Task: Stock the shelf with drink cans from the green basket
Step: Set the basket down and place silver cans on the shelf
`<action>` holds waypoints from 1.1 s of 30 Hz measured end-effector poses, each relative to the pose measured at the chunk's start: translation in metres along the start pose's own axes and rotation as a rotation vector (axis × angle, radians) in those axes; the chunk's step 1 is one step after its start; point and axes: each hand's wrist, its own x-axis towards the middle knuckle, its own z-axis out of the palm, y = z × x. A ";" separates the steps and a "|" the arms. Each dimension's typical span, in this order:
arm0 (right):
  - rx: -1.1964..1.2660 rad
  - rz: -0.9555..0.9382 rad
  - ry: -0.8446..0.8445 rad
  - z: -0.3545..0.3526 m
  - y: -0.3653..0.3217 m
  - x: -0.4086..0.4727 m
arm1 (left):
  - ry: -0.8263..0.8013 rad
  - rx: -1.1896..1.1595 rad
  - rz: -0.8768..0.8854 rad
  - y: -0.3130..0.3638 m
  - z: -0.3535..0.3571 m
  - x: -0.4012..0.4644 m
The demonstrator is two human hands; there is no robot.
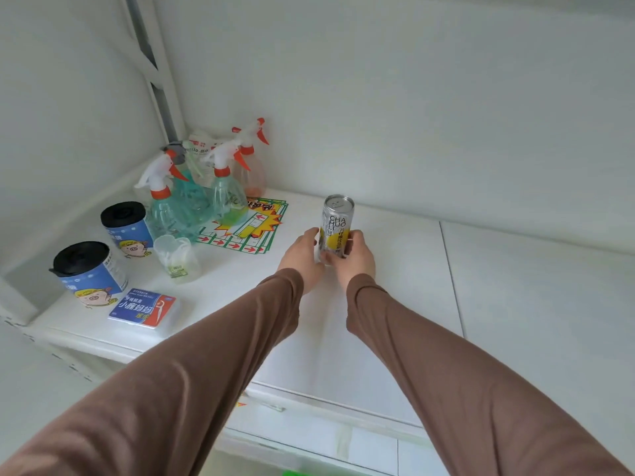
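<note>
My left hand [302,255] and right hand [355,257] both gripping a slim silver-and-yellow drink can [336,228], upright on the white shelf [395,286], spray bottles [206,190] grouped in the far left corner, two black-lidded canisters [103,252] near the left edge

The lower part of the slim silver and yellow drink can [336,225] is covered by the fingers of the left hand [304,257] and right hand [355,257], so whether its base touches the white shelf board [395,304] cannot be told. Only a sliver of bright green [298,473] shows at the bottom edge. Behind the clear teal spray bottles with orange collars [192,201], a white packet [202,149] is mostly hidden, its print too blurred to read. Both brown sleeves [192,365] run out of view.
</note>
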 end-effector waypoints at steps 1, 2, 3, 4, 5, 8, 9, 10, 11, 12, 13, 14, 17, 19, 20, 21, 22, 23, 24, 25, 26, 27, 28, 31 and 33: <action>-0.005 0.004 0.006 0.003 -0.002 0.008 | -0.007 0.013 -0.009 0.000 -0.001 0.008; -0.010 0.009 0.012 0.005 -0.004 0.016 | -0.017 0.033 -0.017 0.000 -0.002 0.016; -0.016 0.013 0.018 0.007 -0.005 0.024 | -0.028 0.057 -0.023 0.000 -0.004 0.023; -0.021 0.014 0.022 0.009 -0.006 0.030 | -0.037 0.082 -0.027 -0.001 -0.005 0.030; -0.026 0.014 0.024 0.011 -0.008 0.037 | -0.044 0.100 -0.031 -0.001 -0.006 0.036; -0.062 0.019 0.033 0.015 -0.012 0.052 | -0.056 0.121 -0.044 0.000 -0.006 0.052; -0.073 0.021 0.038 0.016 -0.013 0.056 | -0.052 0.125 -0.048 0.000 -0.006 0.056; -0.082 0.023 0.042 0.016 -0.014 0.059 | -0.045 0.129 -0.050 0.000 -0.006 0.060; -0.089 0.025 0.046 0.016 -0.015 0.063 | -0.038 0.129 -0.052 0.000 -0.005 0.063; -0.096 0.030 0.048 0.016 -0.016 0.066 | -0.033 0.125 -0.055 0.001 -0.005 0.066; -0.101 0.037 0.047 0.016 -0.017 0.068 | -0.032 0.119 -0.060 0.001 -0.003 0.068; -0.105 0.044 0.042 0.016 -0.018 0.071 | -0.032 0.115 -0.065 0.001 -0.002 0.069; -0.112 0.065 0.025 0.015 -0.021 0.075 | -0.040 0.115 -0.072 -0.002 0.002 0.070; -0.098 0.079 0.008 0.012 -0.022 0.073 | -0.037 0.114 -0.075 -0.005 0.004 0.067; -0.084 0.088 0.003 0.011 -0.022 0.069 | -0.028 0.113 -0.075 -0.007 0.004 0.065; -0.066 0.097 0.002 0.009 -0.023 0.066 | -0.013 0.112 -0.074 -0.009 0.003 0.062; -0.049 0.103 0.008 0.006 -0.023 0.060 | 0.001 0.109 -0.071 -0.010 0.003 0.057; -0.038 0.104 0.020 0.002 -0.023 0.053 | 0.012 0.102 -0.064 -0.009 0.002 0.052; -0.036 0.098 0.032 -0.002 -0.024 0.045 | 0.022 0.094 -0.054 -0.009 0.001 0.046; -0.043 0.088 0.039 -0.006 -0.024 0.036 | 0.032 0.085 -0.040 -0.007 0.000 0.039; -0.058 0.073 0.039 -0.010 -0.024 0.025 | 0.042 0.077 -0.017 -0.004 -0.002 0.030; -0.078 0.051 0.034 -0.014 -0.024 0.012 | 0.054 0.069 0.010 -0.001 -0.003 0.020; -0.102 0.022 0.025 -0.018 -0.024 -0.003 | 0.069 0.060 0.043 0.003 -0.006 0.008; -0.165 -0.088 0.012 -0.032 -0.024 -0.057 | 0.115 0.023 0.152 0.009 -0.015 -0.042; -0.162 -0.162 0.017 -0.043 -0.020 -0.099 | 0.135 -0.004 0.220 0.009 -0.019 -0.084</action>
